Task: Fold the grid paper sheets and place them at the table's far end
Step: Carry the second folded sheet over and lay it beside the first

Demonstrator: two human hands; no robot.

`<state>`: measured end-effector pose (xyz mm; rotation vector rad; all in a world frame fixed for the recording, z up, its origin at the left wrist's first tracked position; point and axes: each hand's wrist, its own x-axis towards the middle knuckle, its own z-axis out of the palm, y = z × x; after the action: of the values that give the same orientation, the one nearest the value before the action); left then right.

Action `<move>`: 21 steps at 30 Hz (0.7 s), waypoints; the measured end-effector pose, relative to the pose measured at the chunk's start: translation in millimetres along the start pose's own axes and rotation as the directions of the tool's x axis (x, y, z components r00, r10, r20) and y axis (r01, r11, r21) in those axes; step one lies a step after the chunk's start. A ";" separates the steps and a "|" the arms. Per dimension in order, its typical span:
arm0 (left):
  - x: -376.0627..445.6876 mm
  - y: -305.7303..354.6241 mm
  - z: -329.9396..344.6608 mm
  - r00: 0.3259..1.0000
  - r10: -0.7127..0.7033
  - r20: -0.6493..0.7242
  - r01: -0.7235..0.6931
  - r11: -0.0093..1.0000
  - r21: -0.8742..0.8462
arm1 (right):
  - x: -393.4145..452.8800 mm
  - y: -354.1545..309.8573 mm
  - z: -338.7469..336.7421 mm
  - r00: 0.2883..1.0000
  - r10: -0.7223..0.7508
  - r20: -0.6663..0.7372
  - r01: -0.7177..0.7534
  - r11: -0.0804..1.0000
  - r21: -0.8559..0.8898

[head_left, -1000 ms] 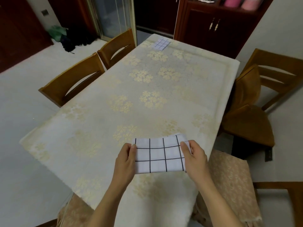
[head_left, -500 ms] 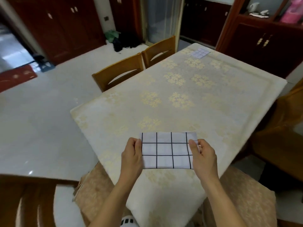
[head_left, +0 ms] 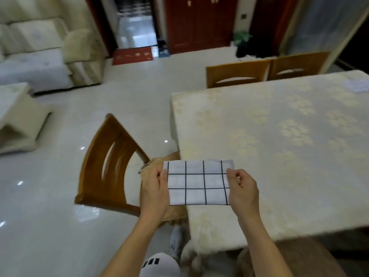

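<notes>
While no writing shows on it, the grid paper sheet (head_left: 196, 182) is pinched by left hand (head_left: 154, 191) at 9 o'clock and right hand (head_left: 242, 189) at 3 o'clock.

glossy pale tile floor (head_left: 129, 108); cream sofa (head_left: 40, 56) far left; red-brown doors (head_left: 197, 23); wooden chairs (head_left: 107, 166).

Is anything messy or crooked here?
Nothing stands out. Left hand and right hand hold the folded grid paper by its ends, level, over the table corner. Another folded sheet lies at the far end.
</notes>
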<state>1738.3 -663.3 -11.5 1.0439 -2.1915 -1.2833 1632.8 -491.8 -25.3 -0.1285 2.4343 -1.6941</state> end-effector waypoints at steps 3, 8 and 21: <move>-11.6 -16.9 -39.0 0.991 -0.072 -0.112 0.072 0.997 0.002 | -11.3 -17.1 35.8 0.992 -0.041 0.118 0.043 0.999 -0.015; -26.3 -49.1 -103.3 0.935 -0.161 -0.317 0.163 0.986 -0.019 | -38.6 -49.4 99.5 0.946 -0.110 0.304 0.125 0.992 -0.029; -55.2 -164.5 -265.3 0.721 -0.289 -0.630 0.319 0.945 -0.068 | -144.1 -98.5 280.0 0.781 -0.218 0.585 0.318 0.945 -0.072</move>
<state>2012.5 -822.3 -18.3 1.6286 -1.5691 -0.8096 1824.7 -759.9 -14.7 -0.9144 2.1439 -1.2738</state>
